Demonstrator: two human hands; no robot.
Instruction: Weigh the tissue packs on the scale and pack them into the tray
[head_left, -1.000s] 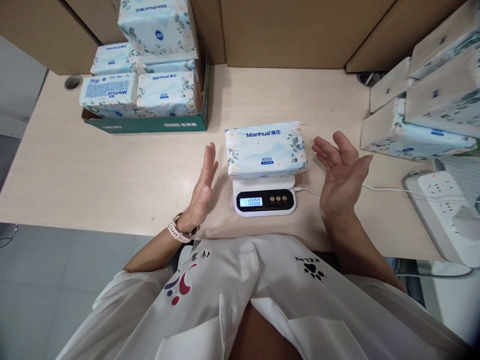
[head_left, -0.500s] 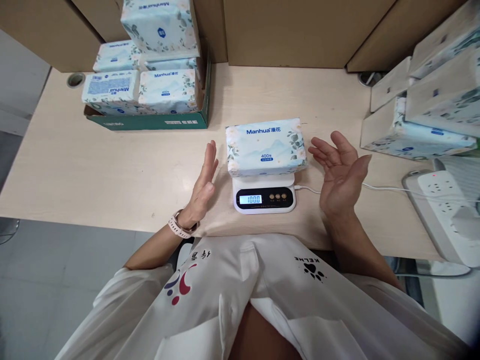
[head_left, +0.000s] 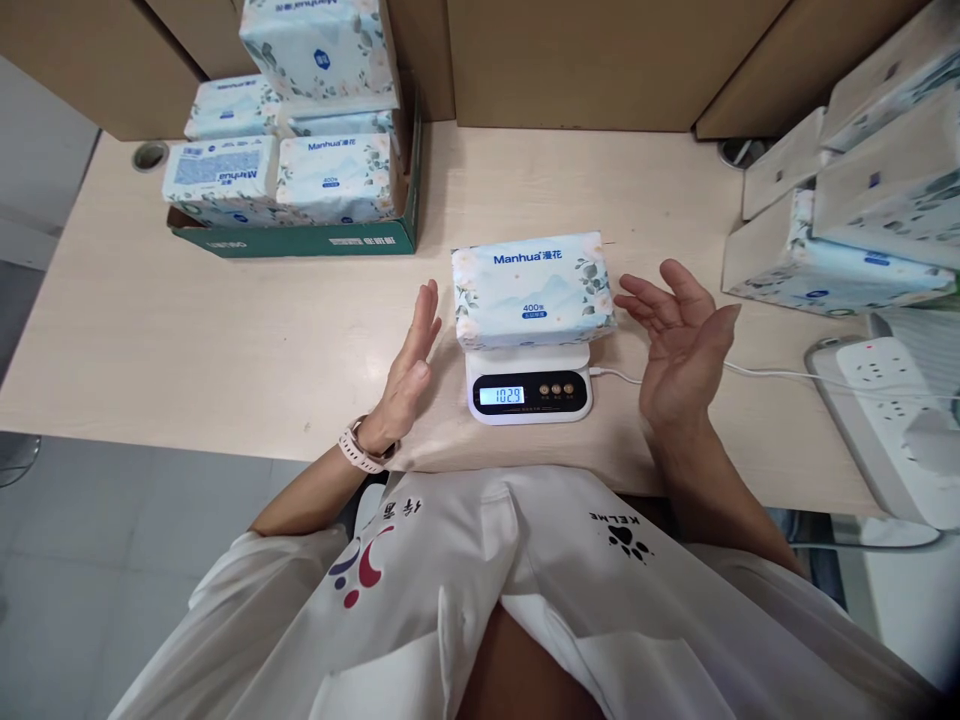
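A pale blue Manhua tissue pack lies on a small white scale near the desk's front edge. The scale's lit display reads 1029. My left hand stands on edge just left of the pack, fingers straight, a short gap from it. My right hand is cupped palm-up to the right, its fingertips very close to the pack's right end. Neither hand holds anything. A watch with a pale strap is on my left wrist.
A green cardboard tray at the back left holds several stacked tissue packs. More packs are piled at the right. A white power strip lies at the front right, with a cable running to the scale. Brown boxes line the back.
Both hands have drawn slightly closer to the pack. The scale reading has changed from 1000 to 1029.
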